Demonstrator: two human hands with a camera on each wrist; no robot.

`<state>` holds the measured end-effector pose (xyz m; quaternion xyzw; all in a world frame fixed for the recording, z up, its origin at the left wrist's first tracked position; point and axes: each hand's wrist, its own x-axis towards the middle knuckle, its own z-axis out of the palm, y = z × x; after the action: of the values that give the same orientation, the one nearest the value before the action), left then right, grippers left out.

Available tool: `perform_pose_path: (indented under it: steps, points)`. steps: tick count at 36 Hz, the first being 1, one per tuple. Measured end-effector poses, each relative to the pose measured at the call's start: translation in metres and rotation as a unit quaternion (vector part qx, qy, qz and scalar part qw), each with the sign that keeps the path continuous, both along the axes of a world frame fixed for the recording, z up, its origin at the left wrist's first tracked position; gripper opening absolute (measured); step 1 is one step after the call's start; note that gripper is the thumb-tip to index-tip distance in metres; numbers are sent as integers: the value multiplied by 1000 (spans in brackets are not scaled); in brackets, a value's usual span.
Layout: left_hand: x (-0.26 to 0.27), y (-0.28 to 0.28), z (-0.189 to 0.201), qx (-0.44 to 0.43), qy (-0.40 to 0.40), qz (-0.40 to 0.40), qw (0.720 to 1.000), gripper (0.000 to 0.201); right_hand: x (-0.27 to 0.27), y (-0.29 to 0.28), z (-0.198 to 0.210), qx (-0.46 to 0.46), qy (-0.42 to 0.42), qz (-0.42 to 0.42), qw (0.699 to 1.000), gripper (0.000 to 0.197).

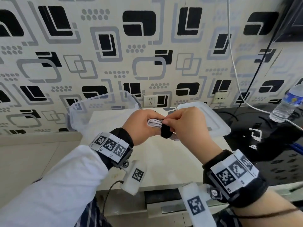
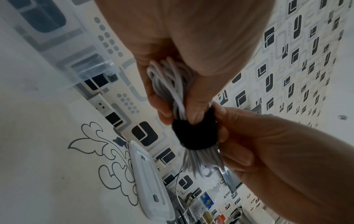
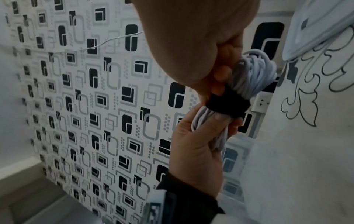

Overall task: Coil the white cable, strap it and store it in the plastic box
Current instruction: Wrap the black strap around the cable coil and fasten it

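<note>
The white cable (image 1: 153,123) is coiled into a bundle held above the table between both hands. My left hand (image 1: 144,125) grips one end of the bundle (image 2: 172,78), with thumb and fingers curled round it. A black strap (image 1: 165,131) is wrapped round the bundle's middle (image 2: 193,136). My right hand (image 1: 170,122) pinches that strap (image 3: 228,104) against the cable loops (image 3: 256,71). The clear plastic box (image 1: 72,110) stands open at the back left of the table, just beyond my left hand.
The box's lid (image 1: 213,122) lies flat at the back right of the white table (image 1: 164,159). A water bottle (image 1: 285,104) stands on the dark surface to the right. A wall socket (image 1: 149,101) and a hanging white wire (image 1: 236,76) are on the patterned wall.
</note>
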<state>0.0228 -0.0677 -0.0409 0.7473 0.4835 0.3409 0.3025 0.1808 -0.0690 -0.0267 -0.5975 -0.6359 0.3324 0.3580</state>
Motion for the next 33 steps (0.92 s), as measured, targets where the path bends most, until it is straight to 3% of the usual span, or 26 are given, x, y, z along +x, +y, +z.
perform_pose_path:
  steps: [2, 5, 8, 10, 18, 28, 33]
  points:
    - [-1, -2, 1, -19, -13, 1, 1000, 24, -1, 0, 1, 32, -51, 11, 998, 10]
    - [-3, -3, 0, -44, -35, 10, 998, 30, 1, 2, -2, 46, -29, -4, 998, 7]
    - [-6, -2, 1, -51, -64, 19, 996, 35, 3, 6, -8, 53, -37, -51, 997, 35]
    - [-6, -3, 1, -51, -74, 19, 996, 36, 4, 6, -7, 49, -42, -65, 996, 42]
    - [-4, -2, -2, -69, -111, 9, 991, 37, 3, 0, -5, 80, 24, -58, 995, 33]
    - [-6, -2, -4, -96, -181, 11, 979, 31, 5, -1, -5, 142, -59, -9, 988, 35]
    - [-10, 0, -8, -109, -196, 28, 974, 33, 12, 0, -5, 123, -30, 39, 991, 22]
